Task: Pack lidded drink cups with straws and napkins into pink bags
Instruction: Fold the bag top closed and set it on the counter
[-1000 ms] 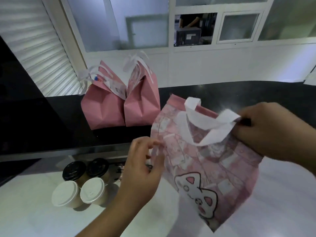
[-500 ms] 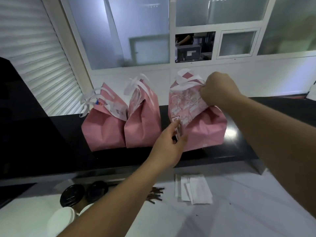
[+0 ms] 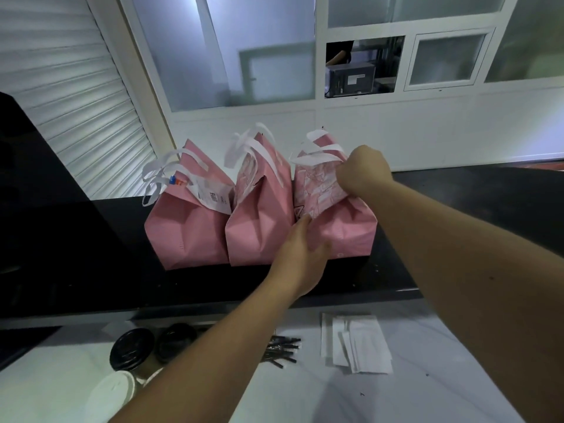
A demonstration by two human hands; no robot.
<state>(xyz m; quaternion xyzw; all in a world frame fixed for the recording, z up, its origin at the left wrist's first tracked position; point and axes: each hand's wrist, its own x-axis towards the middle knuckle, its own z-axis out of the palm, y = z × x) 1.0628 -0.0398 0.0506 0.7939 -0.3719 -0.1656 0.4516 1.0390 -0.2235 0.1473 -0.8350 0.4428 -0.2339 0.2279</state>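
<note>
Third pink bag [image 3: 345, 227] on the black raised counter [image 3: 457, 209], rightmost in a row, touching the middle bag [image 3: 259, 221]; left bag [image 3: 186, 227] beyond that, with a receipt [image 3: 213, 196] hanging off its top. Right hand [image 3: 364, 170] fisted on the bag's crumpled patterned top just under the white handles [image 3: 317, 154], fingers curled tight around the paper. Left hand [image 3: 300, 254] flat against the lower front face, fingers fairly straight, bracing rather than gripping.

Likely step: seating this bag upright in line. To do it well: keep the left palm low to stop the base sliding, ease the top down with the right, check the bottom sits flat on the counter before letting go. Avoid crushing the top further, or squeezing whatever is inside. Contents not visible, so cannot tell if packed.

Below, on the white work surface [image 3: 427, 392]: two black-lidded cups [image 3: 131, 349], one white-lidded cup [image 3: 113, 392], black straws [image 3: 283, 349], stack of napkins [image 3: 360, 343]. More packing apparently left.
</note>
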